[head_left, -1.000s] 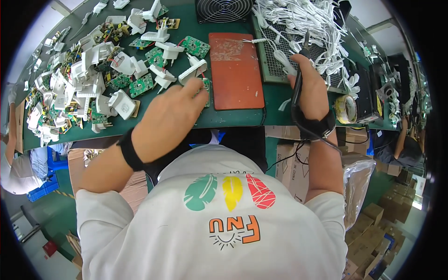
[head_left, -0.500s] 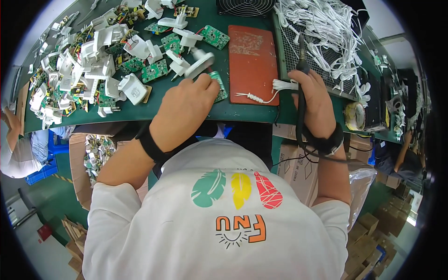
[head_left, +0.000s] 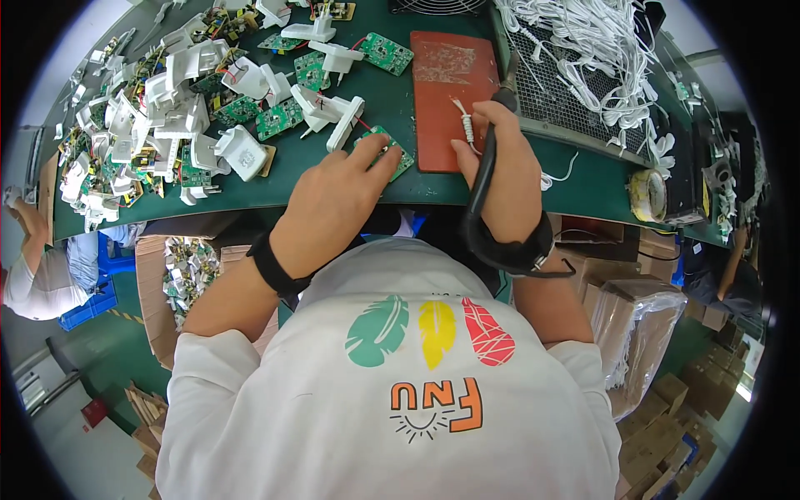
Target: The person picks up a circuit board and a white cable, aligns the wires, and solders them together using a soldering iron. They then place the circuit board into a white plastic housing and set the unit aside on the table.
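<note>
Left hand (head_left: 333,198), grip unclear, has the board (head_left: 404,159) under its fingertips; right hand (head_left: 514,183) clasps the iron (head_left: 505,99), cord (head_left: 467,128) by its thumb.

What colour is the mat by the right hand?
The mat is brick red; it shows best in the head view.

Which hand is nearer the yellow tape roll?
Right. The right hand, gripping a black-handled tool, is left of the tape roll; the left hand is much farther left, fingers at a green circuit board.
</note>
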Demonstrator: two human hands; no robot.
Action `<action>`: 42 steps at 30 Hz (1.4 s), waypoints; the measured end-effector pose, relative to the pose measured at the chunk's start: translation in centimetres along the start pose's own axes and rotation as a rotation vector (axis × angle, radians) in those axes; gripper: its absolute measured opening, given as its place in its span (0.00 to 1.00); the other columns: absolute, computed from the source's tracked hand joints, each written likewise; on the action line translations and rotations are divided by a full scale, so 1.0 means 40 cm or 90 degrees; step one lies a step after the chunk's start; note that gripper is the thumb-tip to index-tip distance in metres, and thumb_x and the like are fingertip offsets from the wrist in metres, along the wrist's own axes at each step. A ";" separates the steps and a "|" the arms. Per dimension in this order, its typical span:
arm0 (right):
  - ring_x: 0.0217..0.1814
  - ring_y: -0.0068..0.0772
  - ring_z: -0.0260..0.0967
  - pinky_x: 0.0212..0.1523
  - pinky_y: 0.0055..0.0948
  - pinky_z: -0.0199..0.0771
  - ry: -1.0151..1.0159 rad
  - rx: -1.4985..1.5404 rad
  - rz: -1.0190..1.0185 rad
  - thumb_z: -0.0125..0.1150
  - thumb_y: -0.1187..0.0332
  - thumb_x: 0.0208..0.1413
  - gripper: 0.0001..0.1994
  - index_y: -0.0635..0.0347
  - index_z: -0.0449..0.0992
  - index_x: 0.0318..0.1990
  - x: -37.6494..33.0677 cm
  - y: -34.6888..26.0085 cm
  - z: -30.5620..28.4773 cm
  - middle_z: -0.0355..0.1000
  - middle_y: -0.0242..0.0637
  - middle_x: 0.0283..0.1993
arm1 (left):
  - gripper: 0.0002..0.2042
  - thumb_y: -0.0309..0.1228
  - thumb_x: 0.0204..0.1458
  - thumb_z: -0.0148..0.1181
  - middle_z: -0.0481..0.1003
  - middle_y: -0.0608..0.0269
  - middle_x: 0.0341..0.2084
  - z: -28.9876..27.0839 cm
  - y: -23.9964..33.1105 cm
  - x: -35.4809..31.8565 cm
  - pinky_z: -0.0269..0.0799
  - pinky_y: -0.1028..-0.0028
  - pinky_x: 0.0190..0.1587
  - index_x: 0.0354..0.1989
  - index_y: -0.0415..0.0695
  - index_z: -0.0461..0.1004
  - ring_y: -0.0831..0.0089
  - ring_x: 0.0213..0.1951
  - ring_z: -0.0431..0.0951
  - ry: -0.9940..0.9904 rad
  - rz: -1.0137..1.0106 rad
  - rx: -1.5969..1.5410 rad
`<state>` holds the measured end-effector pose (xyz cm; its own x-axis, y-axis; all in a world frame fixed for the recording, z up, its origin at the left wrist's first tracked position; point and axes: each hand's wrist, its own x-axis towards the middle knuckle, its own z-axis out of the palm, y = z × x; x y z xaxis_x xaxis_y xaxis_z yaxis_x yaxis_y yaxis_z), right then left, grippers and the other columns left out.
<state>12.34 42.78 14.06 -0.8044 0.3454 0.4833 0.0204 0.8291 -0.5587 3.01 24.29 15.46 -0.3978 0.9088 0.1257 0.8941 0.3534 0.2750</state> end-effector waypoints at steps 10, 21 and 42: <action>0.34 0.20 0.69 0.35 0.19 0.70 0.018 0.394 0.199 0.54 0.81 0.51 0.20 0.61 0.60 0.52 -0.008 -0.016 -0.022 0.70 0.37 0.35 | 0.12 0.22 0.46 0.58 0.72 0.58 0.32 -0.001 0.002 0.061 0.70 0.69 0.31 0.41 0.42 0.72 0.61 0.31 0.75 0.233 -0.041 -0.174; 0.32 0.19 0.67 0.34 0.19 0.70 0.082 0.432 0.168 0.53 0.80 0.53 0.19 0.59 0.60 0.52 0.001 -0.008 -0.029 0.69 0.33 0.34 | 0.07 0.27 0.46 0.58 0.70 0.59 0.25 -0.019 -0.006 0.114 0.68 0.67 0.26 0.35 0.42 0.73 0.59 0.26 0.72 0.240 -0.044 -0.287; 0.30 0.18 0.67 0.33 0.16 0.69 0.018 0.451 0.225 0.52 0.79 0.54 0.19 0.59 0.59 0.53 0.013 -0.001 -0.044 0.71 0.36 0.35 | 0.11 0.22 0.43 0.60 0.71 0.62 0.26 -0.011 -0.005 0.117 0.69 0.71 0.26 0.37 0.44 0.73 0.63 0.26 0.73 0.301 0.041 -0.163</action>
<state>12.96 43.70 15.51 -0.8051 0.5552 0.2087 -0.1187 0.1938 -0.9738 0.88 28.36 16.40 -0.4464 0.7066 0.5491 0.8643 0.1814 0.4692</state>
